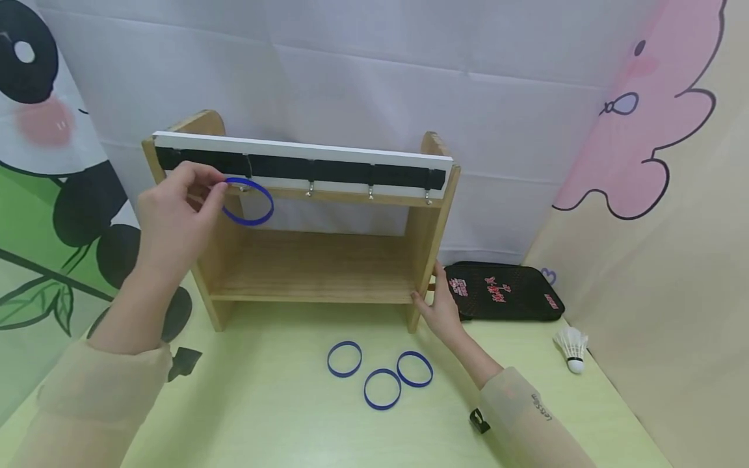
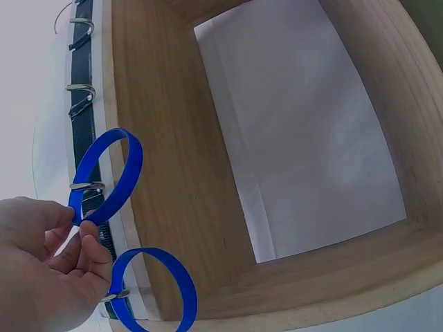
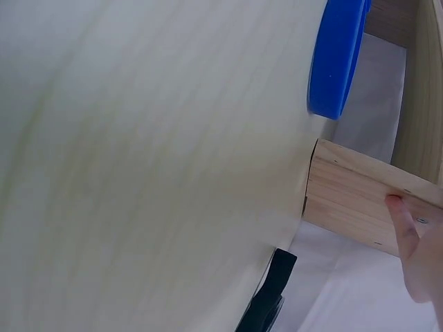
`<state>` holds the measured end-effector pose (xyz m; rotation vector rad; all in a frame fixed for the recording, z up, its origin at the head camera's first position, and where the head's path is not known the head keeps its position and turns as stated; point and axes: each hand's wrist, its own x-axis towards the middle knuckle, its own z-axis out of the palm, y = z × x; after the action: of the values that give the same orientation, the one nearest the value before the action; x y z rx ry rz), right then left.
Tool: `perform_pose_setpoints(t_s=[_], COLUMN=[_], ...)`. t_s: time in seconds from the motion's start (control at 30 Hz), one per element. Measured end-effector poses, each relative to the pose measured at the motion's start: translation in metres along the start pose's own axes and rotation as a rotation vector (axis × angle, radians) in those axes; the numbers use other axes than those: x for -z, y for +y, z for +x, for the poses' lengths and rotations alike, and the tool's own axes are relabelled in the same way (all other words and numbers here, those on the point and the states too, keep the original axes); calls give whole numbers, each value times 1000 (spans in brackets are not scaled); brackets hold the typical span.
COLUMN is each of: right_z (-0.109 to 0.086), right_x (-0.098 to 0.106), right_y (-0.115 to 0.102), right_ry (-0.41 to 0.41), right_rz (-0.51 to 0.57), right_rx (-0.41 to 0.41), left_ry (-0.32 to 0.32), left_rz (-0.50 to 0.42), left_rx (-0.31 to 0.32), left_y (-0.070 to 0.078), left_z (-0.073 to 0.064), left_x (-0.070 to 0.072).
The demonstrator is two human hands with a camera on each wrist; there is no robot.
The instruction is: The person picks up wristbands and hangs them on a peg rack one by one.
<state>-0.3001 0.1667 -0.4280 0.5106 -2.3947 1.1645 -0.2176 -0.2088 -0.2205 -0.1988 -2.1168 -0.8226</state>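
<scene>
My left hand (image 1: 178,208) pinches a blue ring (image 1: 270,211) between thumb and fingertips, right at a small metal hook on the rack's top bar. In the left wrist view the held ring (image 2: 131,166) overlaps that hook (image 2: 86,186). Just below it a second blue ring (image 2: 185,283) hangs on the end hook; in the head view my left hand hides it. My right hand (image 1: 440,312) holds the lower right side of the wooden rack (image 1: 316,266), thumb at the front edge. Its thumb (image 3: 405,228) also shows on the wood in the right wrist view.
Three blue rings lie on the table before the rack: one ring (image 1: 330,364) left, another (image 1: 383,408) nearest, a third (image 1: 430,370) right. More hooks (image 1: 310,188) line the bar. A black case (image 1: 509,292) and a shuttlecock (image 1: 571,348) sit to the right.
</scene>
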Motion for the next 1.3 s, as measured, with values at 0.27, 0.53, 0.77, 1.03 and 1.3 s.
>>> perform_pose_setpoints(t_s=[0.27, 0.53, 0.77, 1.03, 1.3], right_z=[-1, -2, -1, -1, -1], right_x=[-1, -2, 0, 1, 1], right_y=[-1, -2, -5, -5, -5], right_ry=[-4, 1, -6, 2, -2], right_rz=[1, -3, 9, 2, 3], right_rx=[-9, -9, -14, -16, -10], left_ry=[-60, -48, -21, -37, -166], left_rz=[68, 44, 29, 45, 3], left_rx=[21, -2, -95, -259, -302], left_y=[-4, 0, 12, 11, 4], left_z=[-2, -6, -19, -39, -65], left_x=[-5, 3, 8, -6, -28])
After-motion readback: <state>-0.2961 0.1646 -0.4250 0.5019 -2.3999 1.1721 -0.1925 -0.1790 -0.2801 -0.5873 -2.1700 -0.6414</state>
